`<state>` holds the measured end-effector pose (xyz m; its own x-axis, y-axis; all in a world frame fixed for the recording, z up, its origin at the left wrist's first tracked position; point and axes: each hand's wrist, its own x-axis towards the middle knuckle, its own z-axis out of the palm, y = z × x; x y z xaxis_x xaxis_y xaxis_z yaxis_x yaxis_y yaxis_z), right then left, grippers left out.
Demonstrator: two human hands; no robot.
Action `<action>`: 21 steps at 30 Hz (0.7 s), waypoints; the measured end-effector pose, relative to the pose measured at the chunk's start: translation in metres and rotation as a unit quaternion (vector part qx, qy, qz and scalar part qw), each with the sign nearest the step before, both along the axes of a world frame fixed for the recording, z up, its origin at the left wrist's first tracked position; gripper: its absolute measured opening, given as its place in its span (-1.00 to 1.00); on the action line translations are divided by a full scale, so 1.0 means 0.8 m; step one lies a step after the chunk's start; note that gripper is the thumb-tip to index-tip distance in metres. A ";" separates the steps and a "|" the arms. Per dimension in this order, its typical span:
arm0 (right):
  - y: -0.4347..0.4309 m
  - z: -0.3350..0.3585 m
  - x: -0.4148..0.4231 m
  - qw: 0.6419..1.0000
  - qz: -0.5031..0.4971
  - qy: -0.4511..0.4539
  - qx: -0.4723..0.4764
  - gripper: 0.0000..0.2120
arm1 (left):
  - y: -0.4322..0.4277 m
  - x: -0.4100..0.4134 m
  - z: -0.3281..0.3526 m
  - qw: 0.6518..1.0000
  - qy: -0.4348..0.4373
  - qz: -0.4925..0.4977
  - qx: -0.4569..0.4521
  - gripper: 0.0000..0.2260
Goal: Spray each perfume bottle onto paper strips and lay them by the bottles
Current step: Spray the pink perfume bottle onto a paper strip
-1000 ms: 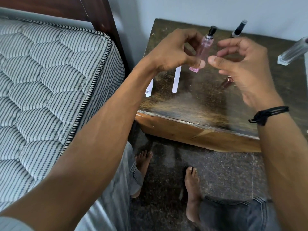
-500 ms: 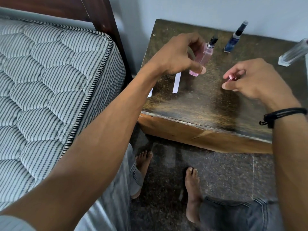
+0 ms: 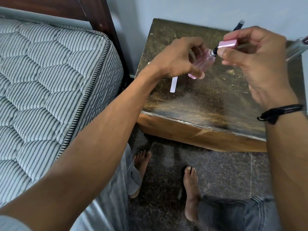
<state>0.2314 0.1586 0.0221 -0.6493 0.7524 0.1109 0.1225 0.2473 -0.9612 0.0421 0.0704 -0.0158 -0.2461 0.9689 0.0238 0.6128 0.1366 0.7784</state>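
While the left hand (image 3: 181, 59) grips the pink perfume bottle (image 3: 205, 62) above the bedside table (image 3: 191, 104), its thumb is pressed under the base and its fingers are curled round the far side. The bottle is tilted, base toward the person and neck up and to the right. It is a small, flat-sided, see-through pink bottle. Whether the colour comes from the glass or the liquid cannot be told, and no fill level can be read. A short black spray nozzle (image 3: 214, 51) tops its neck and is uncovered.

The right hand (image 3: 256, 64) pinches the pink cap (image 3: 228, 44), a smooth, boxy, metallic-looking sleeve, between thumb and curled fingers. The cap lies nearly level, with its left end just beside the nozzle; whether they touch cannot be told. The thumb tip sits right next to the nozzle.

One white paper strip (image 3: 174, 84), narrow and rectangular, lies flat on the table below the left wrist, near the bottle's base but apart from it. Behind the right hand the black top of a dark-capped bottle (image 3: 238, 25) pokes up. A clear bottle (image 3: 296, 47), blurred, shows at the right edge.

The tabletop is dark, mottled and scuffed, with a bare light-wood front edge. A black cord wristband (image 3: 280, 111) circles the right wrist. To the left is a quilted mattress (image 3: 50, 80) in grey-and-white stripes with corded piping, set against a dark wooden headboard (image 3: 93, 10). Below are bare feet (image 3: 190, 189) on a speckled dark floor (image 3: 225, 172).
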 end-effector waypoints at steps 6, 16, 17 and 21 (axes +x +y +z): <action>-0.006 -0.008 -0.011 1.000 -0.003 -0.013 0.027 -0.72 | -0.002 -0.002 0.003 1.000 -0.001 -0.002 0.007 -0.52; -0.001 -0.015 -0.012 0.999 -0.007 -0.027 0.037 -0.70 | -0.002 -0.003 0.003 1.000 0.006 -0.001 0.010 -0.53; -0.001 -0.015 -0.012 0.999 -0.005 -0.027 0.035 -0.72 | -0.002 -0.003 0.003 1.000 0.001 0.001 0.015 -0.53; -0.002 -0.015 -0.014 0.999 0.007 -0.030 0.044 -0.79 | -0.002 -0.001 0.003 0.999 -0.009 0.011 0.033 -0.53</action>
<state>0.2204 0.1568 0.0099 -0.6669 0.7325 0.1367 0.1749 0.3322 -0.9268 0.0417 0.0690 -0.0132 -0.2683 0.9598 0.0826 0.5959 0.0980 0.7971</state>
